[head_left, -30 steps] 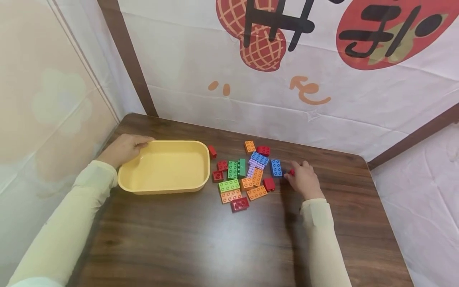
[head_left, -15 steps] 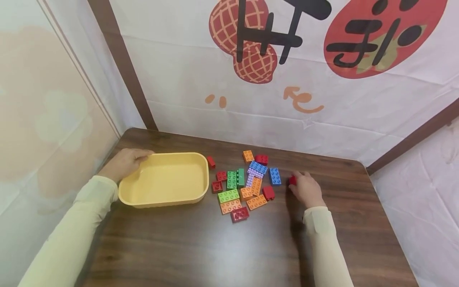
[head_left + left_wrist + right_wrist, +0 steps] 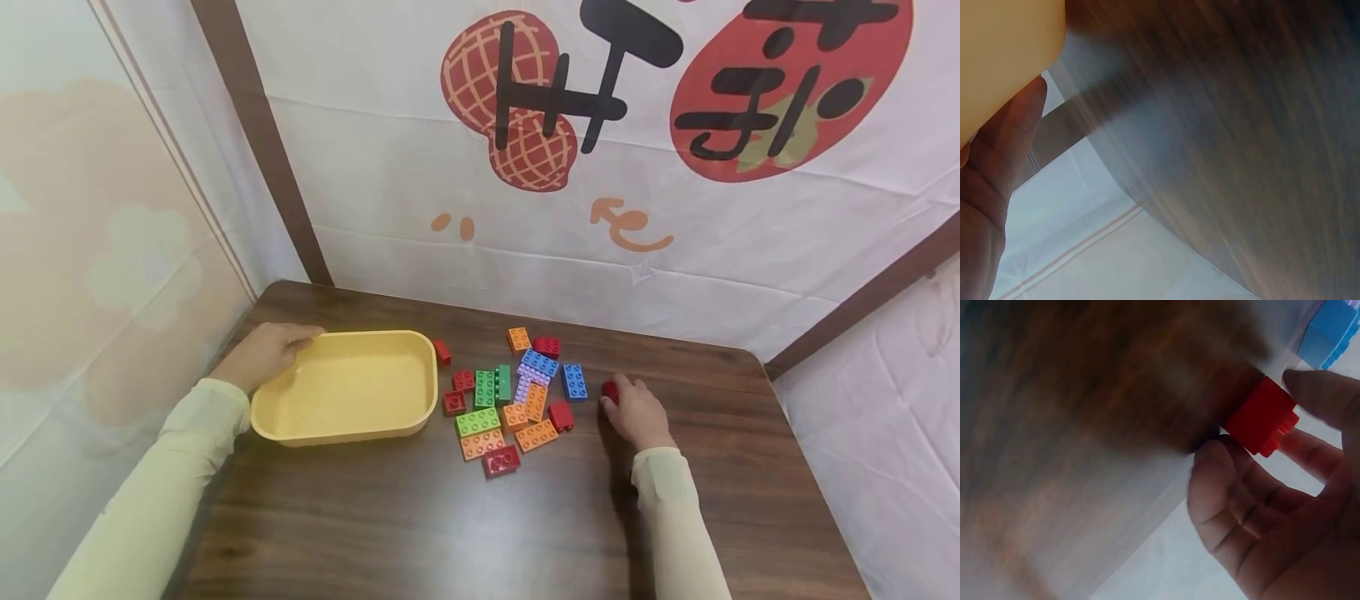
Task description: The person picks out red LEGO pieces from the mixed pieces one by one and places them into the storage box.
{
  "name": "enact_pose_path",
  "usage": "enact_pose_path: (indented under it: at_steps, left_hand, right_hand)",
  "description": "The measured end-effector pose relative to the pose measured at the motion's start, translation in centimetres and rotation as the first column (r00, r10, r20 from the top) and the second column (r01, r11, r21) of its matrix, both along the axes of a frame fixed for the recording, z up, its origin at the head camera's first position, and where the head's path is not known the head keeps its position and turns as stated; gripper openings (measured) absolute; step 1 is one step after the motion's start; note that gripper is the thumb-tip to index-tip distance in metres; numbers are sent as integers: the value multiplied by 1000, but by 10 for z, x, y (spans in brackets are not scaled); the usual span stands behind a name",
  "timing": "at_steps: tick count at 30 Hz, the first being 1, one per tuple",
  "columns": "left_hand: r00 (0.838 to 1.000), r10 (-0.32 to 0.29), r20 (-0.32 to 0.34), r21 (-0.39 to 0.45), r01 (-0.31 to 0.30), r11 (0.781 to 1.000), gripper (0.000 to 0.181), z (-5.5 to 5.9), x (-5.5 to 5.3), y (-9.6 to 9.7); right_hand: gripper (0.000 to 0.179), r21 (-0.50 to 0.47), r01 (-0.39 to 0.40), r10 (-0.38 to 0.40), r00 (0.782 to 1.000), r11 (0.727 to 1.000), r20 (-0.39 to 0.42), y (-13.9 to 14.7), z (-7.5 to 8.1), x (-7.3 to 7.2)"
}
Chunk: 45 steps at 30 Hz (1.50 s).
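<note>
1. Table [image 3: 390, 533]: dark wood-look top, beneath both my hands. It looked smooth, so I judged that any piece knocked at an angle could skid away from my fingers.

2. Yellow tray [image 3: 341, 437]: lay to the right of my left hand [image 3: 258, 358], whose fingers and thumb were clamped on the rim at its far-left corner. A hold at one corner only, so a careless tug might swing the opposite end into nearby pieces; too much downward press might tip it.

3. Loose bricks [image 3: 485, 389]: crowded between my two hands, left of my right fingers, many touching, some overlapping. A low sweep across them could snag raised studs and scatter the lot.

4. Blue brick [image 3: 574, 382]: just left of my right thumb, apart from the crowd. Spreading that thumb without looking might shove it.

5. Red brick [image 3: 1260, 419]: at the fingertips of my right hand [image 3: 639, 412], between thumb and curled fingers, studs turned toward my palm. The wrist view hinted at a gap by the thumb tip; I could not tell whether the fingers were clamped on it or merely around it. If the pinch was loose or off-centre, the brick might twist and drop.
</note>
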State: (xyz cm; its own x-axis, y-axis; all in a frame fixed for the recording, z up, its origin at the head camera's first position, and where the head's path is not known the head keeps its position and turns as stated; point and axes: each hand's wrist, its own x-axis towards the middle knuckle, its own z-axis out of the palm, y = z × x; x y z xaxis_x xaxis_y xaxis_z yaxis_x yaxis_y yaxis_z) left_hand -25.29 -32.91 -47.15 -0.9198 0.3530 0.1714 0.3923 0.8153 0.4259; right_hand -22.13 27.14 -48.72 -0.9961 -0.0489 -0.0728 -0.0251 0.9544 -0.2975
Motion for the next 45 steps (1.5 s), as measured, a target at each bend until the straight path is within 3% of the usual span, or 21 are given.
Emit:
enact_pose_path:
  at_steps: [7, 15, 22, 30, 37, 45]
  left_hand:
    - [1000, 8, 4, -11, -8, 1000, 37, 1, 3, -1]
    - [1000, 14, 17, -9, -14, 1000, 44, -5, 0, -2]
    - [999, 28, 37, -48, -26, 999, 48, -5, 1, -2]
    - [1000, 0, -9, -95, -1, 995, 48, -4, 3, -3]
    - [1000, 26, 17, -52, -26, 998, 43, -1, 1, -1]
    - [999, 44, 7, -35, -43, 998, 35, -8, 1, -2]
  right_hand:
    - [43, -74, 5, -12, 996, 997, -93, -6, 10, -4]
    - [43, -185, 2, -24, 993, 983, -117, -40, 39, -6]
    - [44, -198, -91, 60, 986, 976, -156, -80, 58, -10]
    - [47, -191, -239, 191, 952, 952, -241, -127, 74, -18]
    - [42, -111, -373, 323, 893, 921, -314, -166, 78, -28]
    - [42, -65, -464, 429, 857, 884, -285, -213, 83, -33]
